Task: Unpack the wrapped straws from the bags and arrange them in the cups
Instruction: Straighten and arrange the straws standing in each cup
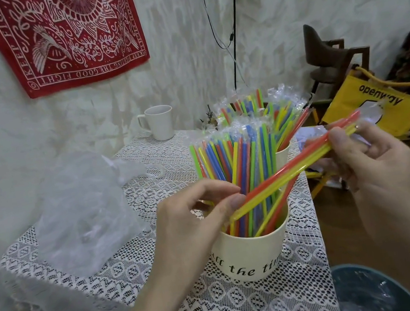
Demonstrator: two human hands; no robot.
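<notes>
A cream cup (252, 253) with black lettering stands near the table's front, packed with several upright wrapped straws (229, 159) in green, blue, yellow and red. Behind it a second cream cup (283, 151) holds more wrapped straws (283, 112). Both hands hold a small bunch of red and yellow wrapped straws (290, 168) slanted over the near cup. My left hand (195, 219) pinches its lower end at the cup's mouth. My right hand (368, 166) pinches its upper end. A crumpled clear plastic bag (85, 210) lies on the table's left.
A white lace cloth (163, 271) covers the small table. A white mug (159, 122) stands at its back edge. A blue bin (370, 290) with plastic sits at the lower right. A yellow bag (369, 106) and dark chair (328, 56) stand to the right.
</notes>
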